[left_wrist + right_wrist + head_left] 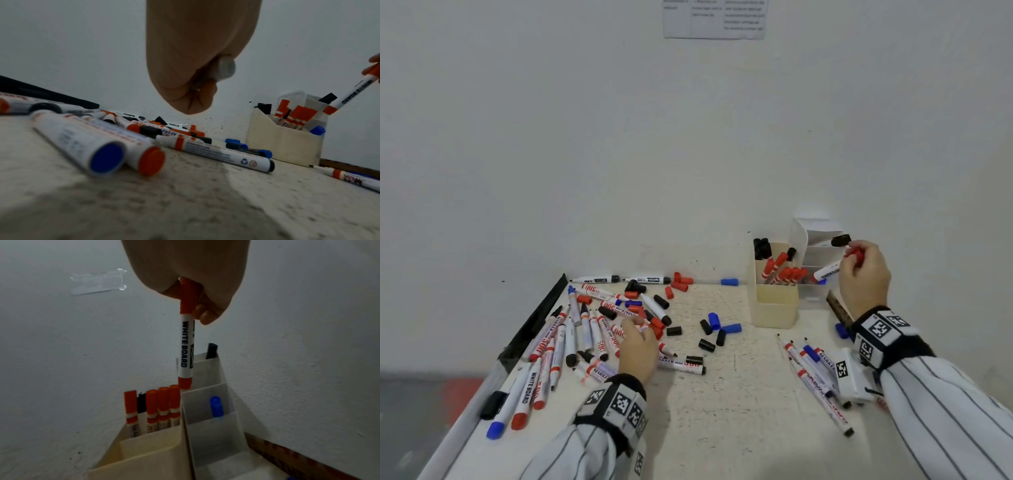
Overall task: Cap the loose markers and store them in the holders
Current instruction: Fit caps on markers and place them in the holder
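My right hand pinches a capped red whiteboard marker by its cap. The marker hangs tail-down just above the rim between the cream holder and the clear tiered holder. The cream holder contains several capped red and black markers; the clear one has a blue marker. My left hand sits low over the pile of loose markers, fingers curled round one marker. Loose red, black and blue caps lie mid-table.
Several uncapped markers lie at the right by a white tagged box. A wooden ruler lies beside the clear holder. A black strip runs along the table's left edge. The wall stands right behind the holders.
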